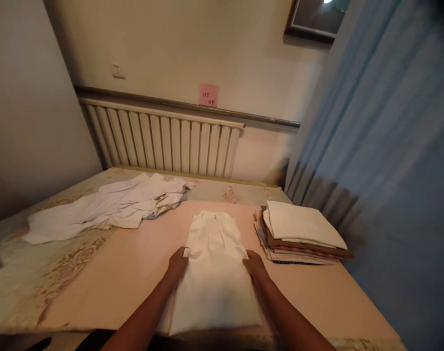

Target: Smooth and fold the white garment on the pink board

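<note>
A white shirt (216,273), its sides tucked into a long narrow shape, lies on the pink board (134,273) in front of me. Its neckline points toward the wall and its lower end reaches the near edge. My left hand (178,263) grips the left side edge of the shirt, about midway along. On the opposite edge my right hand (254,265) has hold of the cloth at the same height. Both hands are closed, with the fingertips partly hidden under the fabric.
A stack of folded clothes (302,229), white on top, sits on the right. Loose white garments (108,204) lie heaped on the left over a floral cover (75,263). A radiator (171,139) runs along the wall behind; a blue curtain (383,146) hangs at right.
</note>
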### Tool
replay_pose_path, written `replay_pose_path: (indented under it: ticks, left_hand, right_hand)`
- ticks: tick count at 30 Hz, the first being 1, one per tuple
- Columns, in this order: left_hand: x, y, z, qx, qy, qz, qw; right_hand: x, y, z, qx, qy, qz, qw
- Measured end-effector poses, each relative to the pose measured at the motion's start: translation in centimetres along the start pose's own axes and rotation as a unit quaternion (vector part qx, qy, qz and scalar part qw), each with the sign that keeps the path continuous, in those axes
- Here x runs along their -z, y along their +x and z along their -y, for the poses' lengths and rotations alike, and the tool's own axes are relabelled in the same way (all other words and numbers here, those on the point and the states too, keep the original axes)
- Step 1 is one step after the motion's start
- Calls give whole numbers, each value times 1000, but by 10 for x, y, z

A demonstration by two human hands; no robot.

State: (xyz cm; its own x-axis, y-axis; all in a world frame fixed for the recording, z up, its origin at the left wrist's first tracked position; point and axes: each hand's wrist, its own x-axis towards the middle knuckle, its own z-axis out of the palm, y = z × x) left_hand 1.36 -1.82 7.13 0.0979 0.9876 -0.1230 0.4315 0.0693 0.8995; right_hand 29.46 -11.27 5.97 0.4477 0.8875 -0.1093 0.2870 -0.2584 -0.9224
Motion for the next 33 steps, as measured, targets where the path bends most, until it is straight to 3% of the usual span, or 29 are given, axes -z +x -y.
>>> replay_pose_path:
  ticks: [4, 6, 8, 10, 12, 14, 17, 23, 33]
  left_hand:
    - [-7, -8, 0, -64, 87, -75, 991]
    - [-19, -18, 0, -144, 167, -122, 968]
    - [-36, -30, 1, -261, 261, -141, 919]
    - [-55, -42, 5, -368, 321, -110, 866]
    - [-70, -50, 11, -418, 365, -74, 829]
    - [-79, -53, 18, -414, 398, -55, 817]
    - [-83, -51, 26, -383, 424, -46, 820]
    - [-80, -48, 28, -379, 429, -59, 818]
    - [-70, -42, 34, -384, 445, -79, 805]
  right_hand:
    - [-1, -10, -6, 31, -83, -85, 992]
    - [-6, -18, -6, 110, -144, -120, 976]
    - [-15, -26, -5, 244, -231, -135, 932]
    - [-26, -33, -6, 366, -309, -116, 870]
    - [-35, -38, -11, 421, -350, -84, 833]
    - [-41, -42, -19, 434, -376, -59, 817]
    - [-42, -46, -29, 416, -398, -53, 816]
    - [-41, -45, -29, 388, -405, -67, 825]
    - [-43, -43, -33, 404, -383, -98, 825]
